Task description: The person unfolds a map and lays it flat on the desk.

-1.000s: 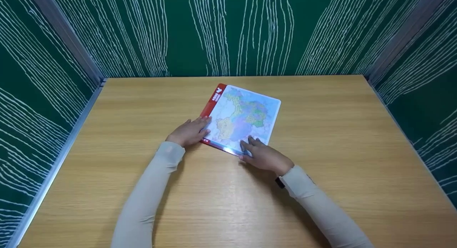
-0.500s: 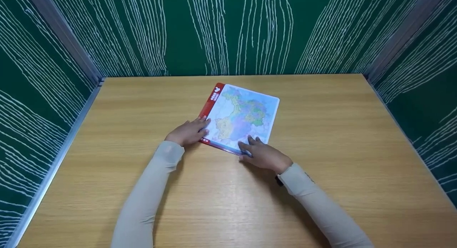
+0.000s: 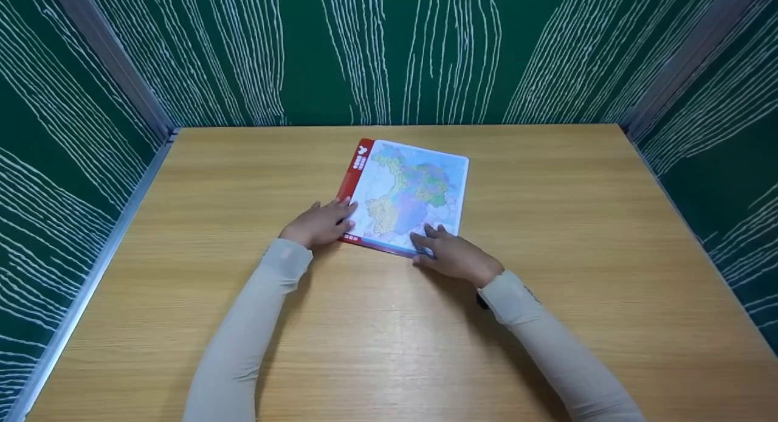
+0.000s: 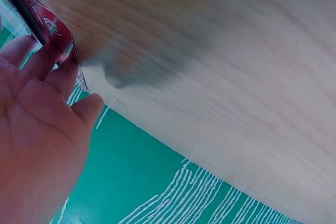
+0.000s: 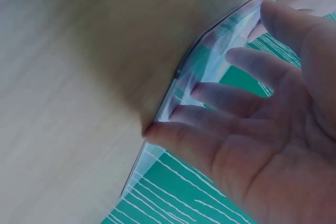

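A thin, glossy map board (image 3: 410, 188) lies slightly turned on the table, its coloured map upside down to me and a red strip (image 3: 354, 171) along its left side. My left hand (image 3: 319, 223) rests fingertips on the lower end of that strip; in the left wrist view, the same hand (image 4: 39, 124) meets the board's red corner (image 4: 56, 32). On the near right corner lie the spread fingers of my right hand (image 3: 459, 256). The right wrist view has this hand (image 5: 278, 135) palm-side, fingertips on the shiny board (image 5: 218, 43). Neither hand curls round it.
The wooden table (image 3: 364, 349) extends around the board on every side. Green panels (image 3: 401, 57) with white wavy lines stand behind it and at both sides, joined by grey metal posts (image 3: 118, 63). Both forearms wear pale sleeves (image 3: 243, 331).
The board has turned a little counterclockwise, its far edge swinging left and its near right corner moving away from me. My right hand has shifted slightly forward and right; the left has barely moved.
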Available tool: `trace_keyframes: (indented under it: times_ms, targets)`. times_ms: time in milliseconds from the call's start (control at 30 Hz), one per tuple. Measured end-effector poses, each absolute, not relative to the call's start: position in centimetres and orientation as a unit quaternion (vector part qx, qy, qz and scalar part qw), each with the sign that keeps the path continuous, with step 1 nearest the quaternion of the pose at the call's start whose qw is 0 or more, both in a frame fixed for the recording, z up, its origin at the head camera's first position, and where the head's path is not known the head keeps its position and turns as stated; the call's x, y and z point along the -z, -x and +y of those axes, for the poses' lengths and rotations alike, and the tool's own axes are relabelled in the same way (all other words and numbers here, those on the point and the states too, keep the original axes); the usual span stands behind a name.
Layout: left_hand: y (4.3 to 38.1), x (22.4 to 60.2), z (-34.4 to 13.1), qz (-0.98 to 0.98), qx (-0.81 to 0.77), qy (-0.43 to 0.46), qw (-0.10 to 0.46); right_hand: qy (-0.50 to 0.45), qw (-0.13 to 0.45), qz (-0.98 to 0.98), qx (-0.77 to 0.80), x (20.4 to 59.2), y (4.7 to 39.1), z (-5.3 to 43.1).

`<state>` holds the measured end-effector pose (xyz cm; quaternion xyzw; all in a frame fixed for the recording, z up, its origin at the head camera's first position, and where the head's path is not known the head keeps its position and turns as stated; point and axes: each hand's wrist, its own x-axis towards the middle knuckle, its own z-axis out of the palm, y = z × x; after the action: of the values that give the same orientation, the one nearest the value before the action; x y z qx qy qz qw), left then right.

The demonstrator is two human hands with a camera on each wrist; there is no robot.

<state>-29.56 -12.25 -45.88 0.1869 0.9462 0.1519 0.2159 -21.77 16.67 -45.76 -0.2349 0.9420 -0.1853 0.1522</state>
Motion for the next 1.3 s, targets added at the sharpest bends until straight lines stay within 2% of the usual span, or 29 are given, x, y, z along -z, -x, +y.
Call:
trace_keyframes:
  times_ms: [967, 1300]
  targets:
    - [27.1, 45.8, -12.1, 0.947, -0.153, -0.167, 0.229, 0.284, 0.13, 0.935, 0.166, 45.9, 22.6, 18.3]
    - [26.4, 45.6, -12.4, 0.947, -0.157, -0.153, 0.235, 0.268, 0.14, 0.938, 0.168, 45.8, 23.2, 18.5]
